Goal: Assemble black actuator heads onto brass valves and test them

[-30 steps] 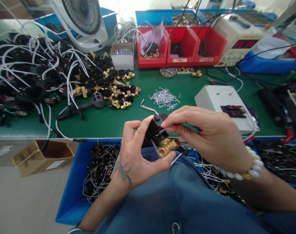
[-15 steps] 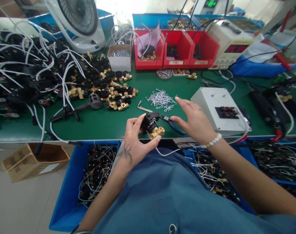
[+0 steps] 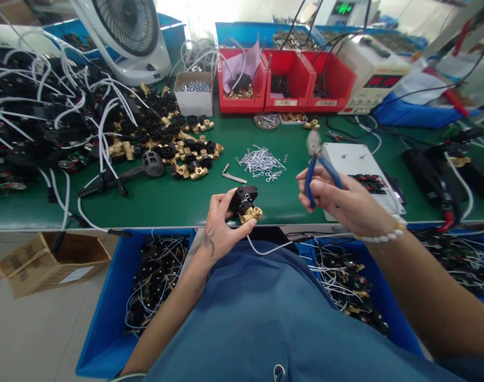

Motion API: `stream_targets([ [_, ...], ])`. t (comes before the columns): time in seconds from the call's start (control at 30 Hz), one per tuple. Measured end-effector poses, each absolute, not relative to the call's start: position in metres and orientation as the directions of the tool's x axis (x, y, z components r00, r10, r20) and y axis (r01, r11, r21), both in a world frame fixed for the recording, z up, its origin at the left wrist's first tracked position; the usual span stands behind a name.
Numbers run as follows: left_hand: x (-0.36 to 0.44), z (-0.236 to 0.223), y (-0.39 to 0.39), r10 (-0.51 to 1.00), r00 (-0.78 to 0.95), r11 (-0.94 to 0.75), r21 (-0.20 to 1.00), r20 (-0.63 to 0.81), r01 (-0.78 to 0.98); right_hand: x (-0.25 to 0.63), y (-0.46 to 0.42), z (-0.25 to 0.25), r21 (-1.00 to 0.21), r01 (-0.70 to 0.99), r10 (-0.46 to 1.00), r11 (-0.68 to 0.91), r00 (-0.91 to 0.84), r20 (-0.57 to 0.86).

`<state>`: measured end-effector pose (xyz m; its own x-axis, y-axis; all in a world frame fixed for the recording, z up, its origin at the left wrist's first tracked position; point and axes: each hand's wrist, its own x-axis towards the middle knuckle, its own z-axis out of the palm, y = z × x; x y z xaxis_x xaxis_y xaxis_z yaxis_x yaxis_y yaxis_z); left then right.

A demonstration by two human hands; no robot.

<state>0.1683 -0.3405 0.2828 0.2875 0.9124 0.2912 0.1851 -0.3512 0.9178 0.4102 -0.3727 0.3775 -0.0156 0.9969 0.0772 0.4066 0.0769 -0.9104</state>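
Observation:
My left hand grips a valve with a black housing and brass body, held over the bench's front edge. A silver clip shows on the valve's neck, and a white cable hangs from it. My right hand is closed around blue-handled cutting pliers, raised above the bench with the blurred jaws pointing up. Beyond the valve, a pile of silver cotter-pin-like clips lies on the green bench. Beside the pile is a small L-shaped metal piece.
Brass fittings with black caps and cabled black units crowd the left, near a grey mallet-shaped tool. Red bins and a power supply stand behind. A grey switch box is at right; blue crates sit below.
My right hand, empty and spread earlier, has picked up the pliers from the bench and lifted them to the right. The left hand still holds the valve in nearly the same place.

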Motion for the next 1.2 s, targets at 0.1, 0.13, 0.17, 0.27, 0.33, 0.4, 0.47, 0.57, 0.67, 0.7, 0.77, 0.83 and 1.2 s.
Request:
stream_targets([
  [0.1, 0.167, 0.282, -0.339, 0.908, 0.289, -0.363, 0.913, 0.303, 0.185, 0.398, -0.375, 0.385, -0.849, 0.434, 0.88, 0.302, 0.215, 0.423],
  [0.13, 0.167, 0.281, -0.339, 0.907, 0.291, -0.366, 0.912, 0.304, 0.185, 0.393, -0.374, 0.382, -0.79, 0.52, 0.81, 0.326, 0.277, 0.517],
  [0.17, 0.167, 0.281, -0.338, 0.906, 0.294, -0.367, 0.912, 0.305, 0.185, 0.389, -0.374, 0.377, -0.734, 0.601, 0.782, 0.316, 0.274, 0.56],
  [0.27, 0.165, 0.279, -0.338, 0.905, 0.302, -0.364, 0.914, 0.3, 0.182, 0.386, -0.369, 0.365, -0.597, 0.749, 0.911, 0.288, -0.023, 0.411],
  [0.33, 0.163, 0.279, -0.337, 0.907, 0.299, -0.357, 0.918, 0.295, 0.176, 0.39, -0.367, 0.367, -0.548, 0.776, 0.944, 0.313, -0.191, 0.268],
  [0.4, 0.163, 0.278, -0.337, 0.908, 0.301, -0.349, 0.923, 0.29, 0.164, 0.394, -0.366, 0.375, -0.572, 0.766, 0.937, 0.292, -0.109, 0.333],
  [0.47, 0.163, 0.278, -0.337, 0.905, 0.308, -0.35, 0.924, 0.292, 0.154, 0.396, -0.366, 0.381, -0.63, 0.724, 0.869, 0.283, 0.086, 0.488],
  [0.57, 0.163, 0.278, -0.337, 0.9, 0.313, -0.366, 0.917, 0.305, 0.159, 0.394, -0.366, 0.379, -0.66, 0.689, 0.78, 0.301, 0.22, 0.586],
  [0.67, 0.162, 0.278, -0.337, 0.893, 0.327, -0.38, 0.908, 0.31, 0.175, 0.395, -0.363, 0.374, -0.509, 0.812, 0.937, 0.287, -0.129, 0.323],
  [0.7, 0.161, 0.278, -0.337, 0.889, 0.333, -0.385, 0.906, 0.313, 0.176, 0.396, -0.362, 0.375, -0.458, 0.836, 0.949, 0.303, -0.22, 0.225],
  [0.77, 0.16, 0.278, -0.336, 0.882, 0.346, -0.395, 0.902, 0.32, 0.173, 0.399, -0.362, 0.379, -0.452, 0.834, 0.942, 0.316, -0.219, 0.254],
  [0.83, 0.16, 0.279, -0.336, 0.878, 0.352, -0.401, 0.9, 0.324, 0.17, 0.399, -0.362, 0.382, -0.548, 0.779, 0.887, 0.303, -0.02, 0.462],
  [1.2, 0.159, 0.281, -0.336, 0.871, 0.372, -0.408, 0.895, 0.323, 0.178, 0.396, -0.362, 0.382, -0.521, 0.798, 0.903, 0.302, -0.065, 0.424],
])
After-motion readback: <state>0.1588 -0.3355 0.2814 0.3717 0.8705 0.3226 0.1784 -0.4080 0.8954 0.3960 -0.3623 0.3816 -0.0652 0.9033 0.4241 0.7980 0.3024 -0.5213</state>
